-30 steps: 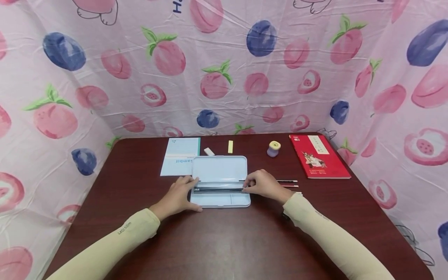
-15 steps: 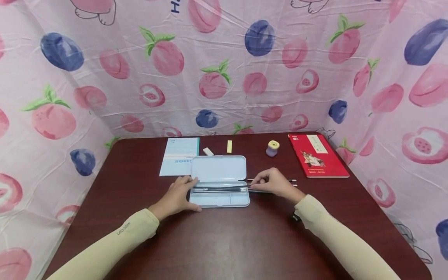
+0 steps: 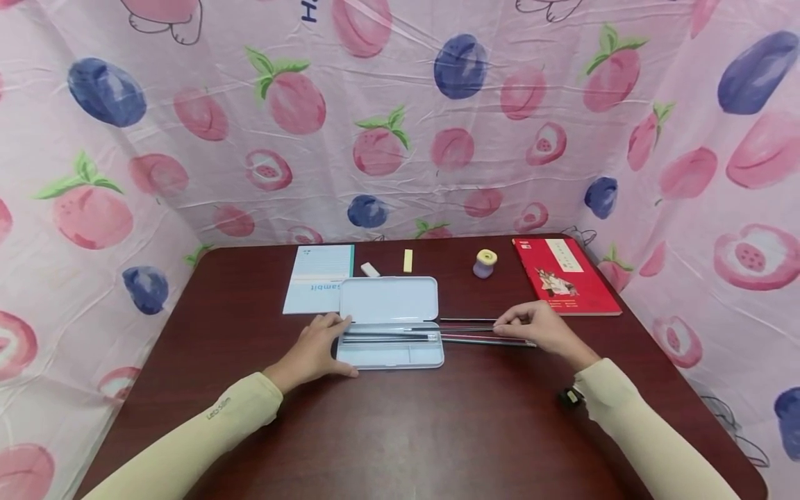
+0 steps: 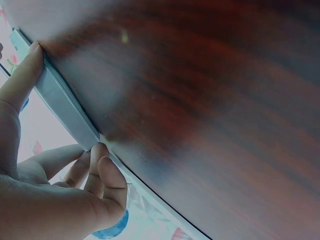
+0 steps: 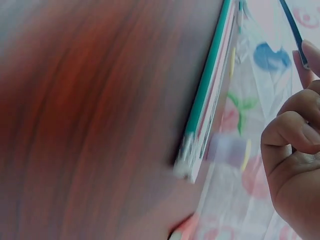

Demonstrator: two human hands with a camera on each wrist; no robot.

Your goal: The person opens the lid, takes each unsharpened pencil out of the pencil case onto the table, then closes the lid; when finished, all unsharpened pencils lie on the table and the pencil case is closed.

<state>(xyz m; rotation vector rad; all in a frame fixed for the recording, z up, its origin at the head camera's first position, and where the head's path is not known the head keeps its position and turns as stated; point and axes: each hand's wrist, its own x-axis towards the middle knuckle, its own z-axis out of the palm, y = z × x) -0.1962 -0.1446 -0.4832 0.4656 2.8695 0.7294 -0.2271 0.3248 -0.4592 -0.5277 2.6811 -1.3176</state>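
A pale blue pencil case (image 3: 389,298) lies open on the table. My left hand (image 3: 312,351) grips its left end, thumb at the front edge and fingers toward the hinge. In the left wrist view, that hand's thumb and fingers span the case end (image 4: 67,110). My right hand (image 3: 539,326), right of the case, pinches a dark pencil (image 3: 453,329) by its right end; the other end reaches over the case. Dark pencils (image 3: 387,339) lie in the case's long compartment. Several pencils (image 3: 487,340) lie on the table beside it; the right wrist view shows a green one (image 5: 205,90).
Behind the case are a light blue notebook (image 3: 320,278), a white eraser (image 3: 370,269), a yellow strip (image 3: 408,260) and a purple-and-yellow sharpener-like object (image 3: 484,264). A red book (image 3: 565,278) lies at the back right. A printed curtain (image 3: 400,139) borders the table.
My right hand has moved right, away from the case, drawing the pinched pencil partly out past its right edge. My left hand stays on the case's left end.
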